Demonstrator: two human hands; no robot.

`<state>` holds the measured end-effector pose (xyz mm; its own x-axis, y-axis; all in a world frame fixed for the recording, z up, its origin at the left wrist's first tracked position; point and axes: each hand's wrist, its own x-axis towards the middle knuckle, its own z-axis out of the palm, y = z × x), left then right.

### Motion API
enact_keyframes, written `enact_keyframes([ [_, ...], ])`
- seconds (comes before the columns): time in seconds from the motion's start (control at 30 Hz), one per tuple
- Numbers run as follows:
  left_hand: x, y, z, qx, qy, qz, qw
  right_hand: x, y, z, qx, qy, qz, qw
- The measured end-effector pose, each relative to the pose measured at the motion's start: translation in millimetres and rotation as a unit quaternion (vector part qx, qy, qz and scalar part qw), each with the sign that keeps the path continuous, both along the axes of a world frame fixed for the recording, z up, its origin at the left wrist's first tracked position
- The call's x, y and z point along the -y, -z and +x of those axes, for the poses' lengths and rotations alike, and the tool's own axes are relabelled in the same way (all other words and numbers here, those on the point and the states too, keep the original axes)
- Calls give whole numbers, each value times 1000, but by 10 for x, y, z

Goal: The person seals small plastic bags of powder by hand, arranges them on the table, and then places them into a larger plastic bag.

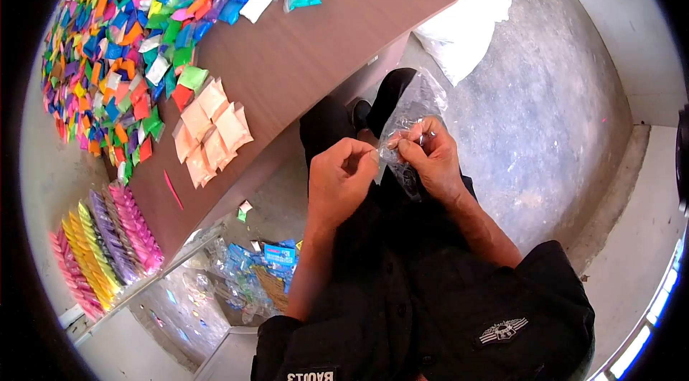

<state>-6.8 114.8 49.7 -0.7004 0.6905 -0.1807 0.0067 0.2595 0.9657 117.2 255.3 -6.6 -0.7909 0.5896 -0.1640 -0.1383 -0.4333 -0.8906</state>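
Above my lap, a clear plastic bag (422,97) hangs between my two hands, its film crumpled and catching the light. My left hand (340,178) is closed in a pinch at the bag's left edge. On the other side, my right hand (435,160) grips the gathered film between thumb and fingers. Whether the bag holds anything cannot be made out. To the left, on the brown table (316,43), lies a cluster of peach-coloured packets (213,129). A thin pink stick (174,189) rests near them.
A large heap of small multicoloured packets (136,29) covers the table's far left. Rows of coloured packets (104,244) line its near end. A white sack (470,15) stands on the floor beyond the table. Plastic bags and blue packaging (269,262) lie below, left of me.
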Motion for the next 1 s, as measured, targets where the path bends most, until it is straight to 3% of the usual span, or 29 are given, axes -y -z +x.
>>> enact_keyframes([
  [0.03,17,11,-36,1,0,0,1000,-12,-6,4,9,-9,10,1000],
  [0.1,35,47,-126,151,32,-3,988,-56,74,6,-1,-28,27,999],
  [0.2,17,82,-175,193,25,11,981,-42,4,17,-9,-49,21,999],
  [0.37,-5,92,-154,196,20,3,980,65,-55,-8,-57,-31,-34,997],
  [0.43,-4,100,-148,192,16,0,981,54,11,8,4,-62,55,997],
  [0.53,14,104,-165,153,31,5,988,1,-8,36,24,-108,46,993],
  [0.63,60,51,-263,172,37,-18,984,-46,-22,45,43,-127,63,989],
  [0.7,77,59,-333,236,-3,51,970,-49,53,57,28,-107,42,993],
  [0.93,-29,47,-155,99,14,26,995,-68,26,23,15,-69,-30,997],
  [1.0,-36,74,-74,7,42,67,997,-51,45,11,9,-68,-33,997],
])
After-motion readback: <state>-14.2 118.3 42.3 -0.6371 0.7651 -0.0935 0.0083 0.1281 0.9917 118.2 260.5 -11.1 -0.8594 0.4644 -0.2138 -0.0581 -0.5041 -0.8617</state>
